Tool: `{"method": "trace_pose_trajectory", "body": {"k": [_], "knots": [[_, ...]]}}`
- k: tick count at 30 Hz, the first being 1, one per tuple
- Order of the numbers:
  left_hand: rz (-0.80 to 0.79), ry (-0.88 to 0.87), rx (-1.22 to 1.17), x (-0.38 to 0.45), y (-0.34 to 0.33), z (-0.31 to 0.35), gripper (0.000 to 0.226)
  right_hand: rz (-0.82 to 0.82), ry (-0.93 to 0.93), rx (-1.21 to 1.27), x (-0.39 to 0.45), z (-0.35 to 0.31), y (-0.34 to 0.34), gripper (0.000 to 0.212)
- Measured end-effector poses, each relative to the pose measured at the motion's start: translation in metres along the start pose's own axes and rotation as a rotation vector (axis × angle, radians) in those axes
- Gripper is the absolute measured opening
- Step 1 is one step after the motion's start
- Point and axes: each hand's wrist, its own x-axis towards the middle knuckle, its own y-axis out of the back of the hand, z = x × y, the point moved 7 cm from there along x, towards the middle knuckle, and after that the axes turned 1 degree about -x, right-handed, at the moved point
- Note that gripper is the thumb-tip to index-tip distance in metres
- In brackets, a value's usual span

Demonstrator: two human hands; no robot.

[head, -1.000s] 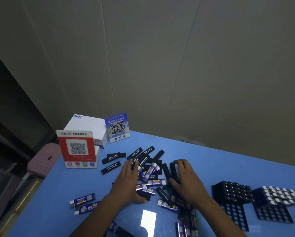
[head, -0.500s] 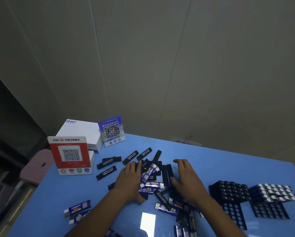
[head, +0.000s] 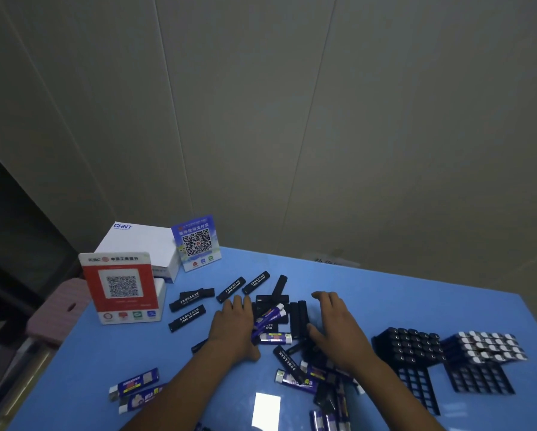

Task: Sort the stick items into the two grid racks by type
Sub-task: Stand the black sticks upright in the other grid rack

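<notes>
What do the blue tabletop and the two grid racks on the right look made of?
Blue tabletop: probably smooth laminate or plastic, semi-gloss, since a bright light patch reflects off it. Black grid racks: likely moulded plastic, matte, with thin, even cell walls. Dim light leaves both uncertain.

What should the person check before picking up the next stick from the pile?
1. Left hand free: ok, lies flat on the pile.
2. Right hand free: ok, fingers spread, gripping nothing.
3. Both kinds within reach: ok, black sticks and purple sticks lie between the hands.
4. Racks nearby: ok, black-filled rack and white-capped rack sit to the right.
5. Free slots left: cannot tell.
</notes>
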Motion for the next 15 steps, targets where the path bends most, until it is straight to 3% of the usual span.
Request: {"method": "trace_pose_trajectory", "body": {"k": [9,15], "knots": [[0.046,0.042,-0.088,-0.009,0.001,0.005,0.072,-0.013,0.006,0.007,-0.007,-0.002,0.001,0.055],[0.104,0.033,-0.184,-0.020,0.008,0.003,0.060,-0.005,0.009,0.003,-0.019,-0.003,0.009,0.054]]}}
